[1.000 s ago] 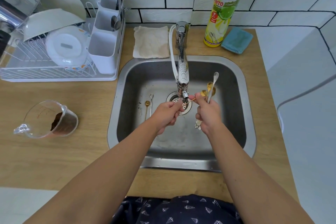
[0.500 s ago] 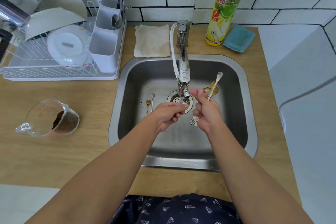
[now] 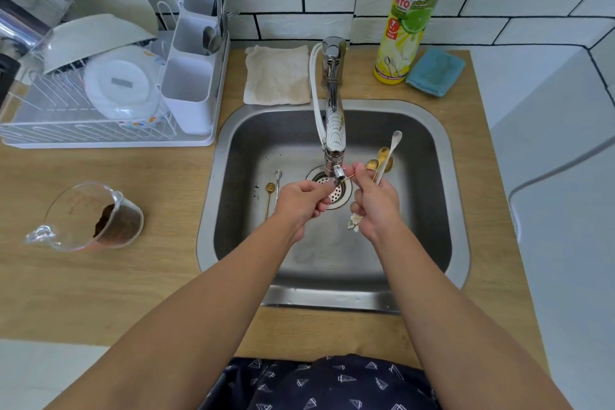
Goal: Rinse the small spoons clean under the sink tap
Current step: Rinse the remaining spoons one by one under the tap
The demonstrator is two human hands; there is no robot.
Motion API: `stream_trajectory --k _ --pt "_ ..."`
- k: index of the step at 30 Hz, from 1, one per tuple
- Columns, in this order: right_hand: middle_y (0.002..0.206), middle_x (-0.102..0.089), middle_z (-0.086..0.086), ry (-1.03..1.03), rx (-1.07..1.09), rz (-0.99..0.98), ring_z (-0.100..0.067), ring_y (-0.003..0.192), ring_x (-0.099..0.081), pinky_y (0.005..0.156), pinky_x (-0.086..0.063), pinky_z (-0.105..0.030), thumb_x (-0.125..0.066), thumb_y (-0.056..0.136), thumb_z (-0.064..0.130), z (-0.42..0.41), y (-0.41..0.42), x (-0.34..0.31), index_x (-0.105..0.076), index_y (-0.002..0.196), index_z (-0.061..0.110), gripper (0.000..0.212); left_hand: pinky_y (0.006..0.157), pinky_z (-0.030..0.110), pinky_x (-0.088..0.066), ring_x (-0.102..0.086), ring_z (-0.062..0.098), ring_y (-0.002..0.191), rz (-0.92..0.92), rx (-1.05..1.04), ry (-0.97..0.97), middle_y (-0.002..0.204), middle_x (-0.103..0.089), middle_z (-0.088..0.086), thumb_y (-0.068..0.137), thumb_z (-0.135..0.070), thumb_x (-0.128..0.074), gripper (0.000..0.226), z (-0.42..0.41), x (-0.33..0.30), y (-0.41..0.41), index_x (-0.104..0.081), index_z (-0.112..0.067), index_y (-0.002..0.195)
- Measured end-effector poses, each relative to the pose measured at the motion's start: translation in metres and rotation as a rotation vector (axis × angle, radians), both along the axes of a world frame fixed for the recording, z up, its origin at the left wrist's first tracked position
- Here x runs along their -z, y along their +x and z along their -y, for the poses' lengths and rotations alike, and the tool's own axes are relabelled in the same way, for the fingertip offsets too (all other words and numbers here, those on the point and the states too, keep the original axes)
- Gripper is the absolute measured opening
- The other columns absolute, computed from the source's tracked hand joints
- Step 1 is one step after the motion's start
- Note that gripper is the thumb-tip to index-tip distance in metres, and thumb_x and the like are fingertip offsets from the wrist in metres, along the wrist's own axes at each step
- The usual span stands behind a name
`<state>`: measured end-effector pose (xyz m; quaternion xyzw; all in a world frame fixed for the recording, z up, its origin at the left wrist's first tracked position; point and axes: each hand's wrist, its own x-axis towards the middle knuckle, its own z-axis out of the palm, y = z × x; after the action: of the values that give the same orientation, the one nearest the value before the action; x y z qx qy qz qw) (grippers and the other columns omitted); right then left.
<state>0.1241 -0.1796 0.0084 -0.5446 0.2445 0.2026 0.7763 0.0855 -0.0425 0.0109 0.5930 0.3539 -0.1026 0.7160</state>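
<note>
Two spoons [image 3: 273,190] lie on the sink [image 3: 429,210] floor left of the drain, while the right hand [image 3: 376,206] grips a bundle of spoons [image 3: 386,156], bowls up. Under the tap [image 3: 334,143] spout, at the sink's middle, the left hand [image 3: 301,203] pinches one thin gold spoon [image 3: 347,177] with curled fingers; rubbing its bowl directly beneath the outlet, turning it, should clean it best.

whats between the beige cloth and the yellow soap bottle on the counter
In the head view, the tap's chrome base and its white hose stand between the beige cloth and the yellow soap bottle.
</note>
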Motion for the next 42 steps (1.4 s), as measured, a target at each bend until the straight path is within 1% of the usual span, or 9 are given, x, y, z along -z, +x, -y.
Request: stream_trajectory --k 3,11,16,21,25,30,34,39,42 --pt "0.080 -0.079 0.001 -0.104 0.016 -0.040 -0.006 0.039 -0.026 0.039 -0.023 -0.023 -0.075 0.095 0.029 0.000 0.000 0.000 -0.076 0.074 0.018 0.024 0.051 0.018 -0.047 -0.055 0.009 0.054 0.105 0.017 0.081 0.063 -0.068 0.000 0.083 -0.016 -0.082 0.015 -0.001 0.001 -0.004 -0.076 -0.021 0.070" --pt "0.086 -0.080 0.003 0.078 -0.060 0.029 -0.002 0.040 -0.025 0.038 -0.023 -0.018 -0.060 0.105 0.021 0.005 0.008 0.003 -0.068 0.094 0.014 0.015 0.042 0.014 -0.044 -0.053 0.004 0.049 -0.205 0.077 -0.539 0.067 -0.064 0.002 0.099 -0.016 -0.056 0.022 -0.010 -0.009 -0.010 -0.072 -0.002 0.094" --pt "0.101 -0.082 0.000 0.056 -0.070 0.022 -0.003 0.040 -0.024 0.037 -0.024 -0.018 -0.056 0.107 0.024 0.006 0.009 0.007 -0.067 0.106 0.011 0.017 0.053 0.014 -0.052 -0.065 0.005 0.059 -0.108 0.065 -0.351 0.079 -0.075 0.005 0.094 -0.003 -0.066 0.008 -0.010 -0.010 -0.001 -0.071 -0.003 0.100" --pt "0.104 -0.081 -0.002 0.058 -0.075 0.035 -0.003 0.040 -0.025 0.037 -0.025 -0.018 -0.057 0.107 0.024 0.006 0.011 0.005 -0.068 0.102 0.013 0.017 0.042 0.014 -0.045 -0.054 0.002 0.046 -0.136 0.092 -0.195 0.074 -0.073 0.004 0.080 -0.030 -0.081 0.024 -0.011 -0.007 -0.001 -0.073 -0.009 0.088" --pt "0.109 -0.081 -0.002 0.076 -0.032 0.061 -0.002 0.040 -0.027 0.039 -0.026 -0.017 -0.057 0.107 0.027 0.008 0.012 0.005 -0.067 0.102 0.015 0.016 0.056 0.014 -0.054 -0.067 0.004 0.062 -0.087 0.153 -0.332 0.086 -0.077 0.006 0.094 -0.007 -0.068 0.010 -0.014 -0.007 -0.006 -0.071 -0.005 0.102" --pt "0.062 -0.065 0.008 0.011 -0.149 -0.015 -0.002 0.040 -0.034 0.037 -0.025 -0.018 -0.074 0.095 0.018 -0.004 -0.005 0.010 -0.082 0.091 0.016 0.009 0.061 0.018 -0.058 -0.075 0.015 0.069 -0.036 0.124 -0.252 0.081 -0.077 0.011 0.097 -0.006 -0.064 0.005 -0.007 -0.015 -0.007 -0.066 -0.001 0.097" --pt "0.076 -0.072 -0.005 0.012 -0.211 -0.064 -0.007 0.046 -0.047 0.037 -0.028 -0.018 -0.083 0.085 0.017 -0.012 -0.021 0.016 -0.075 0.108 0.004 0.027 0.061 0.020 -0.059 -0.076 0.019 0.073 -0.047 0.175 -0.205 0.081 -0.077 0.014 0.100 -0.005 -0.058 0.007 -0.009 -0.018 -0.013 -0.061 -0.001 0.095" --pt "0.077 -0.071 -0.003 -0.035 -0.062 -0.058 -0.004 0.037 -0.027 0.036 -0.023 -0.020 -0.074 0.093 0.016 -0.010 -0.005 0.015 -0.079 0.095 0.011 0.007 0.064 0.022 -0.059 -0.077 0.024 0.081 -0.071 0.265 -0.164 0.089 -0.077 0.017 0.100 -0.006 -0.058 0.006 -0.022 -0.020 -0.027 -0.060 0.000 0.098" --pt "0.068 -0.065 0.003 -0.061 -0.135 -0.052 -0.004 0.037 -0.026 0.035 -0.024 -0.021 -0.081 0.088 0.019 -0.010 -0.010 0.016 -0.077 0.103 0.008 0.019 0.065 0.023 -0.059 -0.077 0.025 0.082 -0.085 0.275 -0.148 0.088 -0.077 0.017 0.100 -0.005 -0.058 0.005 -0.023 -0.022 -0.031 -0.060 -0.001 0.100"
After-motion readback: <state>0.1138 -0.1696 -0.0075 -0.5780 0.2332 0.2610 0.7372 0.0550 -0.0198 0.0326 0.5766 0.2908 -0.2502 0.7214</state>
